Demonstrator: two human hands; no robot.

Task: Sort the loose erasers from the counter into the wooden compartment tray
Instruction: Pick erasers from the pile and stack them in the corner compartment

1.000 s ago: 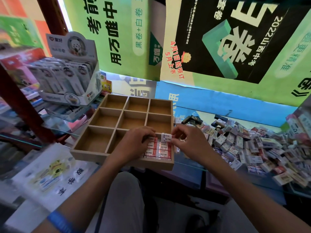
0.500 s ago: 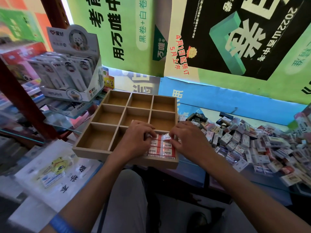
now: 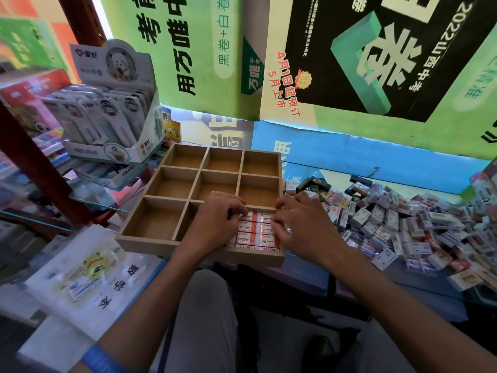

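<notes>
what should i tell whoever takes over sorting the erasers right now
Left hand and right hand: fingertips down on the red-and-white wrapped erasers in the near-right compartment of the nine-compartment wooden tray; whether either pinches one is unclear.
Done: that compartment holds neat rows. The other compartments in view are empty; the near-middle one is partly hidden.
Left: the big pile of loose mixed erasers on the glass counter, right of the tray.

Eight tray compartments stand open – display box crowds the left (eraser pile right).
</notes>
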